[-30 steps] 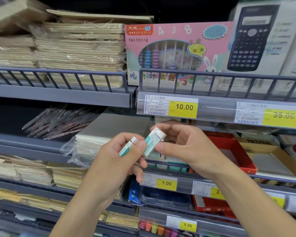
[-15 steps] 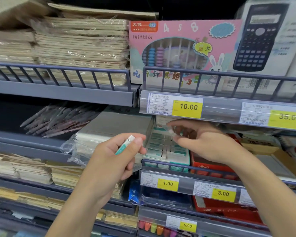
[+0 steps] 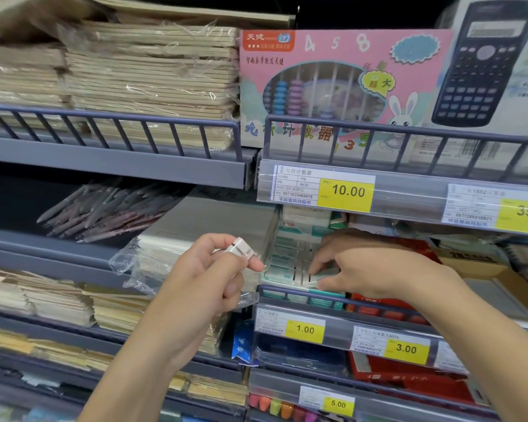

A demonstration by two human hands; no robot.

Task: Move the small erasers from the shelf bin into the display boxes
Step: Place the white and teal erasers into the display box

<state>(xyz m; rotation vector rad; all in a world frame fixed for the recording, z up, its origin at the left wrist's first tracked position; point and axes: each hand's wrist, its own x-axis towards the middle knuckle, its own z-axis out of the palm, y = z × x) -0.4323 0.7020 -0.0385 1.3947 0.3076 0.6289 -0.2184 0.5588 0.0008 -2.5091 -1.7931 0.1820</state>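
Item, left: left hand (image 3: pixel 208 278), raised in front of the shelf, well short of the display box. Fingers (image 3: pixel 250 263) curled, thumb and forefinger closed on one small white eraser (image 3: pixel 240 247) with a dark band; the eraser stands clear above the knuckles, its end toward the camera. A second ago this hand held its eraser edge-on beside the right hand's; it has kept its piece and only turned it.

Item, centre: display box (image 3: pixel 290 263), on the shelf above the 1.00 price tag (image 3: pixel 304 329), filled with rows of teal-and-white erasers in a grid. Narrow dark gaps show between the columns.

Item, right: right hand (image 3: pixel 375 269). Changed: a second ago it held a teal-sleeved eraser up beside the left hand; half a second ago it reached under the upper shelf rail; now it lies low over the front right of the box, fingertips (image 3: pixel 316 271) pressed down among the packed erasers. Whether the fingers are closed on a piece or merely pushing one into a row cannot be told; the palm covers that spot.

Judgement: one eraser appears to be going into, or just seated in, the front rows; the left hand's eraser is the next due. It lies just left of the box and apart from the right fingers.
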